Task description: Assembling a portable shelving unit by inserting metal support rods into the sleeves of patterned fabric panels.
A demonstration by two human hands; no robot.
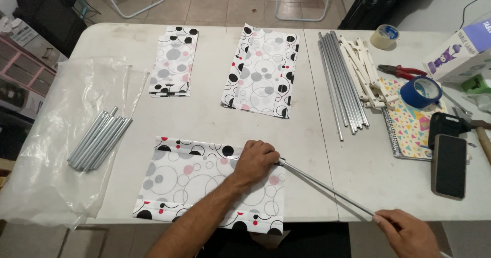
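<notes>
Left hand lies knuckles-up, fingers curled, near the table's front edge; right hand pinches, fingertips together, past that edge.

rod end under left hand

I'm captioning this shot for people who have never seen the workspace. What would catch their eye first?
Most likely the circle-patterned fabric panel at the table's near edge, pinned by the left hand while the right hand holds a thin metal rod that meets the panel's right edge. Next come two matching patterned pieces farther back and the bundle of long metal rods to their right.
</notes>
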